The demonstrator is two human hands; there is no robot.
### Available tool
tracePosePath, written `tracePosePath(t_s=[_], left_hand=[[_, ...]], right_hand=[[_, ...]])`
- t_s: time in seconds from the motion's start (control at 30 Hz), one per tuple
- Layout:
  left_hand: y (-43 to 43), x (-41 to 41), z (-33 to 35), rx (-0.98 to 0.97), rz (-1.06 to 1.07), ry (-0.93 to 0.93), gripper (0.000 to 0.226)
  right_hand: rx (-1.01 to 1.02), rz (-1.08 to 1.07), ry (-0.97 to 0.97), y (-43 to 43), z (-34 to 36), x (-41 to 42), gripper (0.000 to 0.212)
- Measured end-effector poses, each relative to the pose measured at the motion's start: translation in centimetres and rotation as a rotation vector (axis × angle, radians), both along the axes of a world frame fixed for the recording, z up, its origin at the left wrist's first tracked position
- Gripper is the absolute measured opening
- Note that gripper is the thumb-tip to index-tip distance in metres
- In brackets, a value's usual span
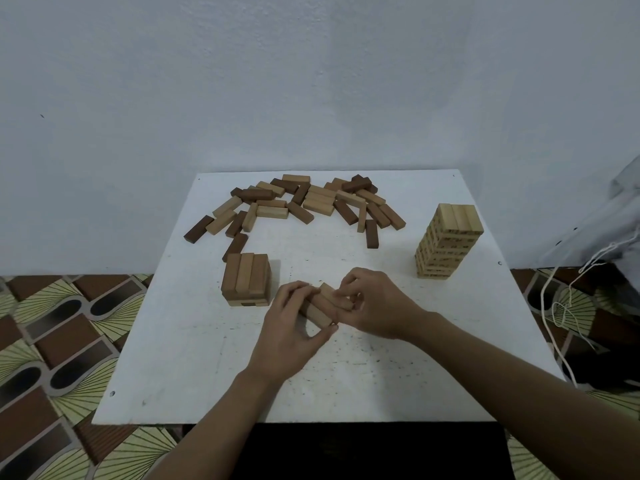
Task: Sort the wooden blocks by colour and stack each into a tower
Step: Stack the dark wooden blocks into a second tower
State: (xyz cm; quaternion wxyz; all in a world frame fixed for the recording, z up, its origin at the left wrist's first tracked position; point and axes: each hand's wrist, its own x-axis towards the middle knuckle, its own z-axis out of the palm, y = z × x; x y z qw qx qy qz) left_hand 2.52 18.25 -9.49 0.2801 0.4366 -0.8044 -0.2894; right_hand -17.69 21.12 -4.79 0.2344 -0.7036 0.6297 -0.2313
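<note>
left hand (291, 327), right hand (377, 306): fingers curled round tan blocks (320, 311), perhaps three | short tower (246, 284) just left | tall tower (449, 242) far right

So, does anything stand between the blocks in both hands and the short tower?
Nothing visible: only bare white table separates the held blocks from the short tower; the loose pile lies farther back.

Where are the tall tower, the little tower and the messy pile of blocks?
tall tower (446, 247): head view, on its side face, halfway up.
little tower (246, 273): head view, on its top layer.
messy pile (318, 202): head view, on a pale block mid-pile.
</note>
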Motion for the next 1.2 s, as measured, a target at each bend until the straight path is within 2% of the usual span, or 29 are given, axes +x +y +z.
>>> tracePosePath(t_s=[0.07, 0.17, 0.27, 0.5, 0.7, 0.8, 0.87, 0.97, 1.07, 1.2], left_hand=[[-0.1, -0.1, 0.2, 0.006, -0.004, -0.009, 0.072], [0.2, -0.6, 0.2, 0.008, 0.013, -0.057, 0.077], [0.9, -1.1, 0.1, 0.022, 0.062, -0.115, 0.079], [1.7, -1.2, 1.3, 0.102, 0.057, -0.081, 0.093], [0.7, 0.6, 2.3, 0.125, -0.117, -0.082, 0.064], [0.7, 0.7, 2.1, 0.071, -0.113, -0.049, 0.059], [1.0, 0.5, 1.7, 0.040, -0.079, -0.052, 0.062], [1.7, 0.3, 0.9, 0.001, -0.034, -0.091, 0.069], [2.6, 0.7, 0.3, -0.023, -0.035, -0.249, 0.081], [3.1, 1.7, -0.4, -0.093, -0.049, -0.386, 0.079]], right_hand=[[0.041, 0.020, 0.025, 0.2, 0.1, -0.2, 0.041], [0.062, 0.033, 0.101, 0.5, -0.1, -0.1, 0.059], [0.053, 0.032, 0.103, 0.8, -0.3, 0.0, 0.067], [0.047, 0.076, 0.047, 0.6, -0.3, -0.2, 0.052], [0.029, 0.174, 0.033, 0.3, 0.0, -0.9, 0.051], [0.061, 0.146, 0.047, 1.0, -0.2, -1.1, 0.062], [0.084, 0.094, 0.078, 1.8, -0.7, -1.2, 0.072], [0.093, 0.009, 0.193, 3.1, -1.4, -1.2, 0.075], [0.108, 0.017, 0.360, 4.3, -2.2, -1.4, 0.076], [0.143, 0.061, 0.458, 4.8, -3.0, -1.3, 0.081]])
